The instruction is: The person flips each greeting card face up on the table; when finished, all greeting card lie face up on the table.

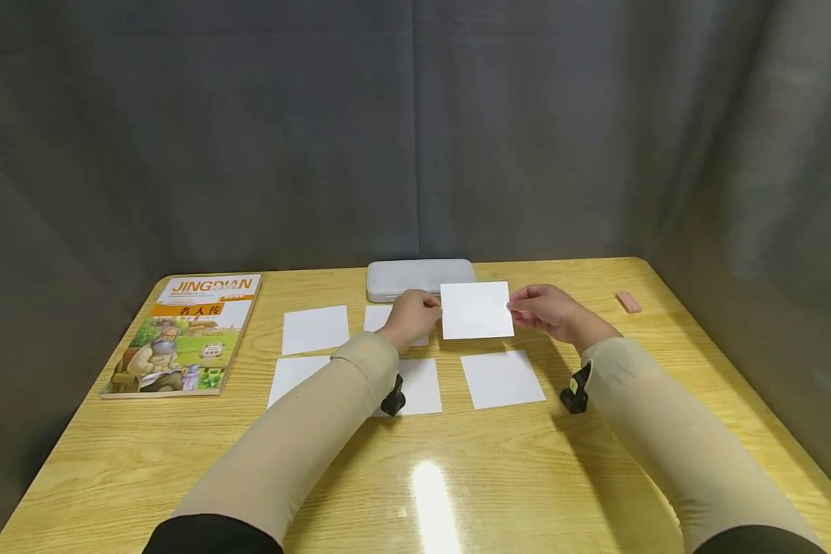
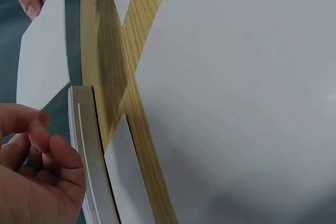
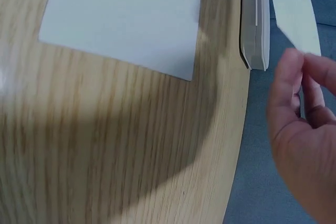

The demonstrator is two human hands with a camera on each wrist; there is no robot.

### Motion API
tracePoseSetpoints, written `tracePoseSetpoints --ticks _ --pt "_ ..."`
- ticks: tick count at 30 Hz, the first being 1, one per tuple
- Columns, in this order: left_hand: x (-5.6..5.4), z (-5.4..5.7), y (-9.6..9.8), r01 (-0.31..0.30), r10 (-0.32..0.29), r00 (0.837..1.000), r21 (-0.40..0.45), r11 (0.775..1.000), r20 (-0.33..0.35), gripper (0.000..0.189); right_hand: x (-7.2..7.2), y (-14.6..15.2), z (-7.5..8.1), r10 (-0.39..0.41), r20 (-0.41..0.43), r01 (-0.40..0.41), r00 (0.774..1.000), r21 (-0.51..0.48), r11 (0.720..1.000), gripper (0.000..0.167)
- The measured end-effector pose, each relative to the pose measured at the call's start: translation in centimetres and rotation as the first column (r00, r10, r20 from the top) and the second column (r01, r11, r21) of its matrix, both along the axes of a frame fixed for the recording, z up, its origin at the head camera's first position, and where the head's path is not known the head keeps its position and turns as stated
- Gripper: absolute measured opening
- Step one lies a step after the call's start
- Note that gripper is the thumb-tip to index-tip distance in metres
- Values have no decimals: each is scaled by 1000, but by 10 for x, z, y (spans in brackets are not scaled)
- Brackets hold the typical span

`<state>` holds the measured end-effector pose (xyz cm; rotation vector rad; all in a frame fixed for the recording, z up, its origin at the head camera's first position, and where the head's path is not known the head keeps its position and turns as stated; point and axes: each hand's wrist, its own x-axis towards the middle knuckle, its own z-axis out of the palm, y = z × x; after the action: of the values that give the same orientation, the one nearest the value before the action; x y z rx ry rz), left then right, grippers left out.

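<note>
A blank white card point(image 1: 476, 311) is held up over the far part of the table between both hands. My left hand point(image 1: 410, 317) pinches its left edge; in the left wrist view the card's corner meets the fingertips of that hand point(image 2: 39, 166). At the right edge, my right hand point(image 1: 548, 311) grips it between thumb and fingers, as the right wrist view also shows point(image 3: 307, 114). Below the raised card lies another white card point(image 1: 502, 379). More cards lie to the left, among them one at the back point(image 1: 315, 329) and one partly covered by the left forearm point(image 1: 418, 385).
Behind the raised card, a pale flat case point(image 1: 418, 275) sits at the table's back edge. An illustrated book point(image 1: 187, 335) lies at the left. On the right is a small pinkish eraser-like block point(image 1: 628, 302). Grey curtains point(image 1: 415, 138) hang behind the wooden table point(image 1: 526, 477).
</note>
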<state>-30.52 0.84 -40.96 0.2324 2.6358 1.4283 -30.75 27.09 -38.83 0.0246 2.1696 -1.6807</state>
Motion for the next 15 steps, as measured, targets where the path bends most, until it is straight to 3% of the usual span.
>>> tracePoseSetpoints --ticks 6,10,15 --pt "1 -1 -1 -32 28 999 88 996 43 17 0 1 -4 39 1 -39 999 38 999 18" --pt "1 -1 -1 -47 24 994 210 977 110 17 1 3 -4 55 6 -55 998 46 997 15" --pt "-1 -3 -2 -68 18 987 303 951 163 19 1 7 -5 63 12 -63 998 -29 998 10"
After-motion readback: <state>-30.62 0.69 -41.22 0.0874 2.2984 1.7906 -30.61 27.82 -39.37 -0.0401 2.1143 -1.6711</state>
